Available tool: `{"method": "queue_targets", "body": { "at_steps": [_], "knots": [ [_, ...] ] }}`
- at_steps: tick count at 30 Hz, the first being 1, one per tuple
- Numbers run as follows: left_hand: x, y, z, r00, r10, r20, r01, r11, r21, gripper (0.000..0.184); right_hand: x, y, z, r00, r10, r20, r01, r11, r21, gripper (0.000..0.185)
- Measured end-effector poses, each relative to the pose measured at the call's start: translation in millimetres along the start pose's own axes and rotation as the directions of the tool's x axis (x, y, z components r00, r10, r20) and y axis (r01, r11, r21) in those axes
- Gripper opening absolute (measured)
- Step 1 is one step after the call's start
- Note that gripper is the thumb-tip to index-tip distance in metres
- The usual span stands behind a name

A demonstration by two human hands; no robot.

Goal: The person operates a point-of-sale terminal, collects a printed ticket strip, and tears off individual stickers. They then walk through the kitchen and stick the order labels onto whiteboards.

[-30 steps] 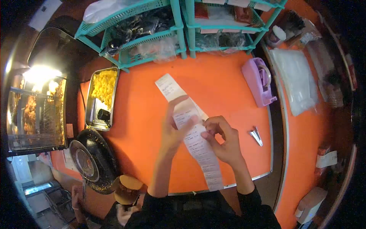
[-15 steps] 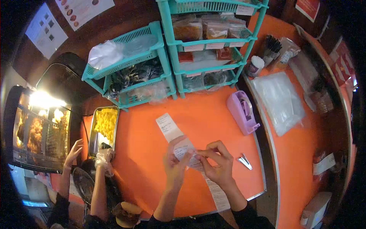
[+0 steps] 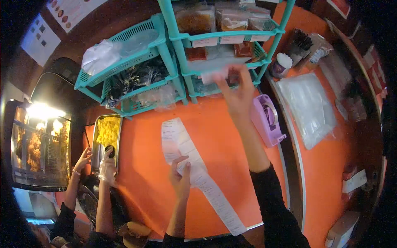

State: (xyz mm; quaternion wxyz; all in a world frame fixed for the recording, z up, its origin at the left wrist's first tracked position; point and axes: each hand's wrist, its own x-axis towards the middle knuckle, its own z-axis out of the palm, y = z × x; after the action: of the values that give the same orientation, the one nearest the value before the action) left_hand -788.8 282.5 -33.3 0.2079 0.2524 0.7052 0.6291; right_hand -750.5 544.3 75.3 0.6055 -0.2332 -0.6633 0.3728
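Observation:
My left hand (image 3: 180, 180) pinches a long printed receipt strip (image 3: 217, 204) between thumb and fingers, low over the orange table. The strip's upper end curls back above the hand, and its lower part trails toward the table's front edge. My right hand (image 3: 239, 93) is raised and stretched forward, in front of the lower shelves of the green rack (image 3: 177, 62). Its fingers are blurred, closed around what looks like a small white slip of paper (image 3: 211, 77). Right of my forearm stands a purple tape dispenser (image 3: 266, 120).
At left another person's bare hand (image 3: 84, 159) and gloved hand (image 3: 107, 167) work by a metal tray (image 3: 120, 132) of yellow food, near a lit display case (image 3: 41, 144). Clear plastic bags (image 3: 308, 109) and a cup (image 3: 282, 65) lie at right.
My right hand has left the receipt strip and moved up and forward to the rack. The left hand still holds the strip, now lower. The other person's gloved hand has shifted up at the tray.

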Motion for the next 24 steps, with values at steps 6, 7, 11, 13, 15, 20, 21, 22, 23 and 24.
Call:
{"method": "queue_targets", "body": {
  "at_steps": [6,7,11,13,15,20,21,22,23,24],
  "knots": [
    [-14.9,-38.3,-5.4,0.995,-0.085,-0.055,0.09,0.992,0.091,0.012,44.5,26.0,50.1,0.98,-0.111,-0.167,0.122,0.991,0.058,0.035],
    [-15.3,-40.2,-5.5,0.997,-0.06,-0.055,0.067,0.989,0.133,0.012,47.8,29.8,53.4,0.967,-0.137,-0.215,0.154,0.986,0.064,0.036],
    [-14.0,-48.0,-6.9,0.997,-0.076,-0.007,0.076,0.979,0.187,0.013,55.9,42.6,61.2,0.945,-0.173,-0.277,0.198,0.978,0.067,0.039],
    [-10.9,-38.7,-6.0,0.999,0.026,0.029,-0.033,0.959,0.283,0.014,59.0,33.9,64.5,0.931,-0.162,-0.327,0.2,0.976,0.087,0.032],
    [-12.4,-40.2,-4.9,1.0,-0.011,0.014,0.006,0.961,0.277,0.014,58.8,35.1,69.1,0.924,-0.187,-0.334,0.226,0.97,0.083,0.032],
    [-12.1,-45.1,-3.9,1.0,0.002,-0.004,-0.001,0.964,0.265,0.014,58.1,38.5,78.2,0.895,-0.241,-0.375,0.28,0.959,0.052,0.032],
    [-11.9,-43.6,-3.4,1.0,0.007,0.0,-0.007,0.962,0.273,0.014,58.4,39.0,79.9,0.882,-0.251,-0.4,0.282,0.959,0.019,0.032],
    [-11.6,-42.3,-3.5,1.0,0.012,0.005,-0.013,0.959,0.282,0.014,58.2,40.1,81.8,0.867,-0.262,-0.423,0.282,0.959,-0.016,0.032],
    [-11.4,-41.9,-3.7,1.0,0.01,0.005,-0.011,0.959,0.283,0.014,59.8,42.7,84.4,0.868,-0.26,-0.422,0.28,0.96,-0.016,0.032],
    [-11.6,-41.4,-3.9,1.0,-0.001,0.008,-0.002,0.956,0.293,0.015,62.7,44.5,87.6,0.832,-0.317,-0.455,0.342,0.939,-0.028,0.033]
  ]
}}
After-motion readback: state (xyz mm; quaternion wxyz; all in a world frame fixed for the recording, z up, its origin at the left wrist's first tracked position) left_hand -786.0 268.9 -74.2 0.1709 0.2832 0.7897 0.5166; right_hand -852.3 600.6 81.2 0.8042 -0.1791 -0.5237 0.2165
